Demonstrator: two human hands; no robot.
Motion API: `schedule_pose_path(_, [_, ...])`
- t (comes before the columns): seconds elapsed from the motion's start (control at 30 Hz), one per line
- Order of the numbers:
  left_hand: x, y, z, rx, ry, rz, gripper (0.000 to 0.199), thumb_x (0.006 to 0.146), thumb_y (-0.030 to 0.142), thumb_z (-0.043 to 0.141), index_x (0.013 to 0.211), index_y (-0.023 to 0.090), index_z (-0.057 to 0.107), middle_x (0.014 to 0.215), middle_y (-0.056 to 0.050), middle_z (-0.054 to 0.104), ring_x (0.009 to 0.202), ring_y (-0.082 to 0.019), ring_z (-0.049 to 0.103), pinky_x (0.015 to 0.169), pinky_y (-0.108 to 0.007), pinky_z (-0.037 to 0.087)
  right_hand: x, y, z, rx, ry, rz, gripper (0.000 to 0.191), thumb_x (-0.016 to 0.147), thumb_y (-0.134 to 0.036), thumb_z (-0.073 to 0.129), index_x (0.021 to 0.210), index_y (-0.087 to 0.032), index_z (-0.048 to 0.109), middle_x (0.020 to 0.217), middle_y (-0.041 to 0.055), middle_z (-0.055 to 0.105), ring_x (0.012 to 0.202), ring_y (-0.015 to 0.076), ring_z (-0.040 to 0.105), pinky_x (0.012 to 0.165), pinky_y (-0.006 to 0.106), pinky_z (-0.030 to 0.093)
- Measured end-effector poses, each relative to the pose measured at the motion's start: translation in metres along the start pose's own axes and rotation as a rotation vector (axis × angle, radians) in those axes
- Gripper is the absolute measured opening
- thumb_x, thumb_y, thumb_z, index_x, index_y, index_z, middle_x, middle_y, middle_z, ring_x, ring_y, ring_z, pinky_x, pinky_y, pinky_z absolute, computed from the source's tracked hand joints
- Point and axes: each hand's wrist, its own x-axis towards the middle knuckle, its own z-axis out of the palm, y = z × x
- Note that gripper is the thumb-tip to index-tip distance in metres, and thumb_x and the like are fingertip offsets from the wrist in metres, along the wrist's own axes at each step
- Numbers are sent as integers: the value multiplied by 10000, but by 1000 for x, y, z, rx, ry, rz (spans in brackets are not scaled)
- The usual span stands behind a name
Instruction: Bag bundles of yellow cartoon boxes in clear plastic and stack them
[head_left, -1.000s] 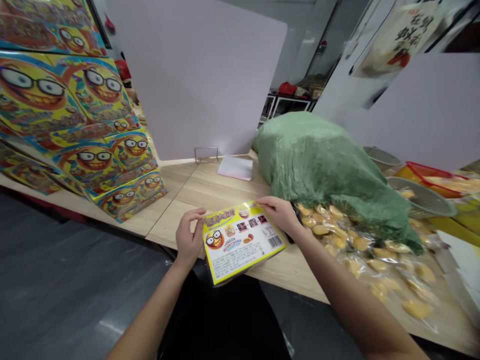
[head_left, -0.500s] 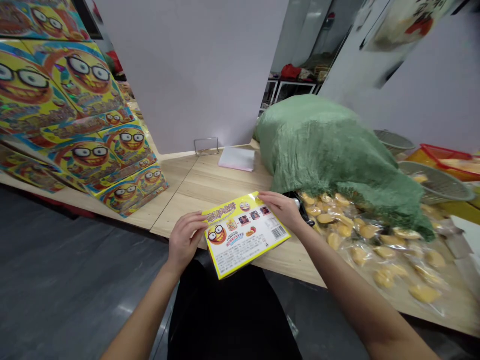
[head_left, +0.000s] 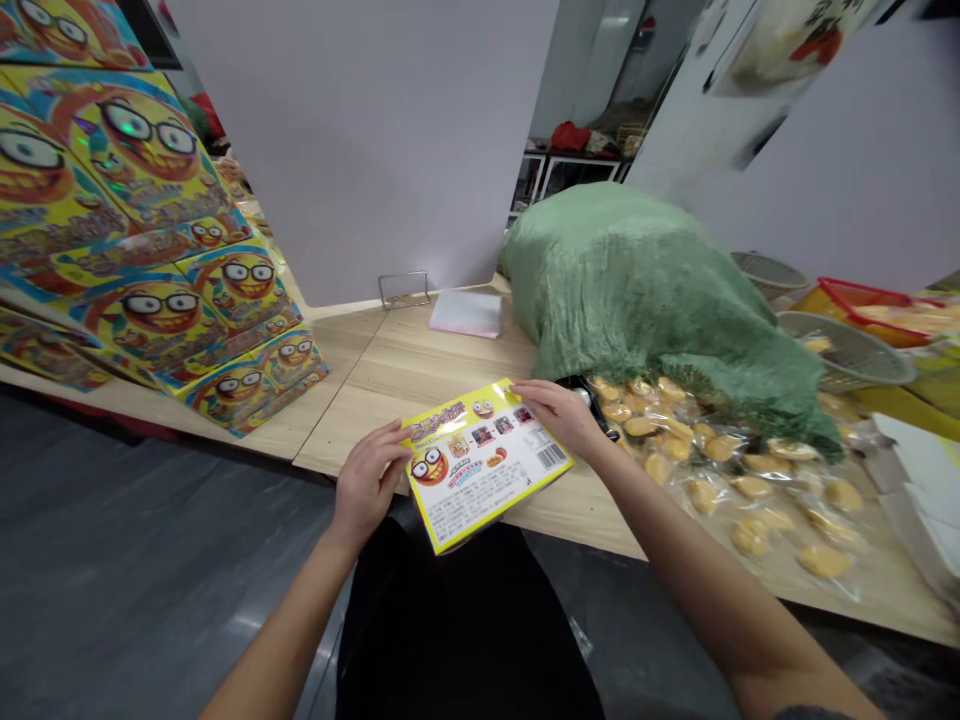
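Observation:
A flat yellow-and-white printed cardboard box (head_left: pixel 480 470) lies tilted at the table's front edge, its barcode side facing up. My left hand (head_left: pixel 371 480) grips its left end, fingers bent over the top corner. On the far right corner, my right hand (head_left: pixel 559 415) is closed on the box, with the thumb out of sight. To the right, several yellow pieces in clear plastic wrappers (head_left: pixel 705 495) spill from a green woven sack (head_left: pixel 645 280). A dark object (head_left: pixel 589 395) sits partly hidden between my right hand and the sack.
Stacked cartoon-face boxes (head_left: pixel 165 300) stand at the left. Behind the table (head_left: pixel 382 375) rises a pale panel (head_left: pixel 375 140), with a wire stand (head_left: pixel 403 290) and a stack of pale sheets (head_left: pixel 466 313) before it. Grey baskets (head_left: pixel 847 350), a red basket (head_left: pixel 862 315) and a white carton (head_left: pixel 919 470) are at right.
The view has turned slightly to the right, so the background shifts left and more of the white carton shows. Both hands keep their hold on the box, which hardly moves.

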Motion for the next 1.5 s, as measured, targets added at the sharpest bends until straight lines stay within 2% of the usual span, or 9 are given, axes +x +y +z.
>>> schedule_pose_path(0.2, [0,-1,1,4,-13,-29,113,846,182,567,930,239,617,1113,-50,682,1158,-223,568,961,-418,457,-70,-56,9,-91,448,274,453,877,-306,454,1322,-223,468,1284,111,534,1228,273,457,1058,488,338])
schedule_pose_path(0.43, [0,1,-3,62,-29,92,164,830,156,587,959,253,618,1085,-40,695,1149,-227,569,940,-417,457,-89,-54,80,361,486,559,629,897,-478,387,1429,-175,245,1483,132,279,1365,261,281,1115,453,264])
schedule_pose_path(0.6, [-3,33,10,216,-73,171,215,808,169,612,988,282,645,1001,-39,706,976,-222,635,853,-383,476,8,4,62,403,224,310,606,882,-463,402,1403,-163,324,1441,122,384,1311,228,380,1082,410,312])
schedule_pose_path(0.73, [10,66,36,351,15,79,151,822,180,585,934,257,651,867,-66,670,801,-206,613,713,-347,459,60,-10,25,14,189,238,410,830,-487,503,992,-146,664,1062,149,644,1054,271,560,943,402,408])
schedule_pose_path(0.87, [27,79,55,371,43,-14,71,836,193,561,848,219,626,833,-80,644,755,-211,565,673,-356,424,36,-66,5,6,-55,312,529,884,-569,373,636,-204,665,617,58,646,631,193,596,630,290,422])
schedule_pose_path(1.03, [24,79,58,374,-13,18,55,838,193,563,839,206,616,792,-69,643,740,-213,558,660,-358,388,1,-106,21,-23,-92,277,283,809,-444,562,676,-207,642,744,54,659,714,197,586,627,284,403])
schedule_pose_path(1.17, [26,50,32,178,-24,93,286,809,199,591,1089,258,582,1002,-69,656,947,-231,582,851,-391,398,-4,-104,36,-2,14,273,192,845,-290,503,694,-214,594,780,55,642,802,222,574,702,320,416])
schedule_pose_path(1.27, [59,1,8,-61,93,-110,461,822,206,556,1268,267,457,1205,-103,581,1133,-238,528,954,-418,386,-12,-104,48,123,117,271,202,878,-308,463,733,-219,572,913,73,664,886,236,580,775,353,424])
schedule_pose_path(1.5, [132,-73,0,-492,-592,-520,349,735,408,655,1001,182,629,1045,-90,649,947,-216,597,826,-361,479,-21,-80,49,262,166,190,204,908,-321,411,777,-215,526,1041,84,655,969,233,574,859,394,405])
